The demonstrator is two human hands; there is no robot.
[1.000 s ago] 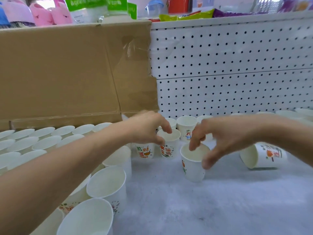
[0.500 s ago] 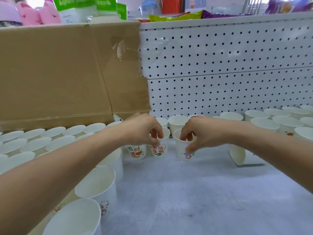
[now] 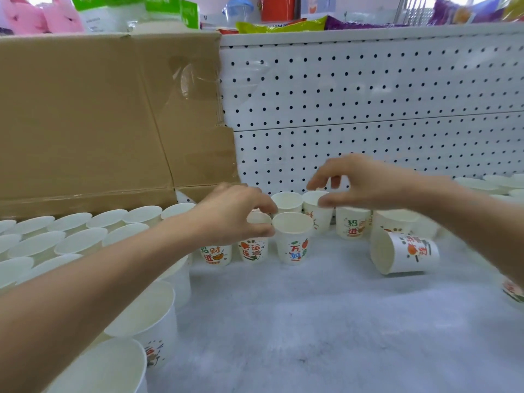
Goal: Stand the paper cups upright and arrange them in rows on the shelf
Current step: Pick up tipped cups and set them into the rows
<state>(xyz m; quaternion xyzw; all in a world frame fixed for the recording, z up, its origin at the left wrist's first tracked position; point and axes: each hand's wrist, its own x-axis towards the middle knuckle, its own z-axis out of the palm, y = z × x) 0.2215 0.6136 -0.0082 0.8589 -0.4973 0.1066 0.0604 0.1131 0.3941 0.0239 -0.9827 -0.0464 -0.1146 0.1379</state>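
Now fingertips (image 3: 265,231) of the left hand (image 3: 231,215) pinch the rim of a printed paper cup (image 3: 253,251) in the front row; the right hand (image 3: 363,184) hovers slack, empty. I'd nudge it flush, then right the tipped cup (image 3: 404,255) beside.

A: Where do the white paper cups with colourful printed lettering (image 3: 293,245) stand?
B: Mostly upright, mouths up, in packed rows along the left and back edges of the pale speckled shelf (image 3: 312,321). 3 make a short row nearer the middle.
A: Any down?
B: 1 tipped cup (image 3: 402,255) lies on its side toward the right edge, mouth facing left. The left hand (image 3: 232,214) pinches the rim of the middle cup (image 3: 253,251) of the 3.
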